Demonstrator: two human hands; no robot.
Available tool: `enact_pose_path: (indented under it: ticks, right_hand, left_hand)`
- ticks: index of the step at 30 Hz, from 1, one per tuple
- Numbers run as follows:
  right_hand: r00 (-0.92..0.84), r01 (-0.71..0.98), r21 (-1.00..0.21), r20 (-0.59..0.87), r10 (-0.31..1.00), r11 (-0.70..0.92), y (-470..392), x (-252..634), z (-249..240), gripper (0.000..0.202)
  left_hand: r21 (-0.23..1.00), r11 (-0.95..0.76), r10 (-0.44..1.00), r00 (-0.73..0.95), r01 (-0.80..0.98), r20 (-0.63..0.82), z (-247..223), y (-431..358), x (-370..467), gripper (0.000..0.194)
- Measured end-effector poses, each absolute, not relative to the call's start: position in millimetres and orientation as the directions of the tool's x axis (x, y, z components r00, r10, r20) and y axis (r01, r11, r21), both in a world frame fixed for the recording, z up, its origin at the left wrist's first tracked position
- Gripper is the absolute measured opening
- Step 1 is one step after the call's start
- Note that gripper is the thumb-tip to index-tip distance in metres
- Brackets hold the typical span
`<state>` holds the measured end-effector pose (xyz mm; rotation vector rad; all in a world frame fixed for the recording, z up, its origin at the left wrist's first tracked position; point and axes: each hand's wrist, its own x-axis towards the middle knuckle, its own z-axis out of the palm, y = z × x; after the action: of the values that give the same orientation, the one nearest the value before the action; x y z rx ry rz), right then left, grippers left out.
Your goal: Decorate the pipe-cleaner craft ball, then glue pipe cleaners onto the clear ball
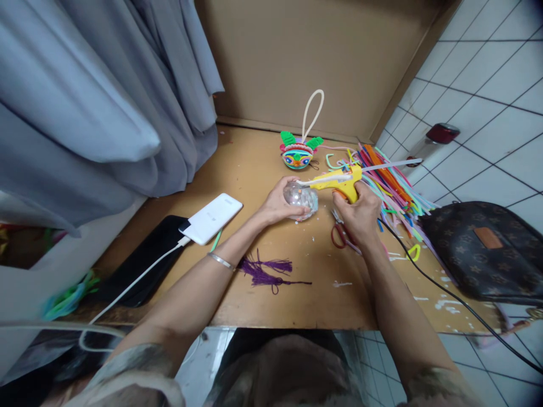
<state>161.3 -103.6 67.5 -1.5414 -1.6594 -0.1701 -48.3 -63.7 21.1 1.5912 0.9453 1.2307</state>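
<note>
**Glue gun (335, 183) up against the clear ball (299, 198)!**

Purple tassels (259, 273) lie left on the near bench (314, 314), leaving room before the ball. Left hand (280, 203), fingers curled round that ball, mid-bench. Rightward runs the gun's long axis, its tip at the ball's far side, touching or not, hard to tell. Right hand (360, 212) grips the handle; scissors (339, 234) sit just beside, strips (392, 183) crowding far right.

2 bare forearms (197, 288) well forward, left grip (278, 204) cupped, right grip (362, 211) fist-like.
</note>
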Motion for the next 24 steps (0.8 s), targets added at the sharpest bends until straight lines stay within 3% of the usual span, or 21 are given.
enact_pose_path:
  ticks: [24]
  right_hand:
    - [0.104,0.865,-0.411,0.708,0.699,0.287,-99.5,160.8,61.8,0.023]
  left_hand:
    - [0.939,-0.336,0.919,0.247,0.075,0.308,20.4,-63.3,-48.9,0.085]
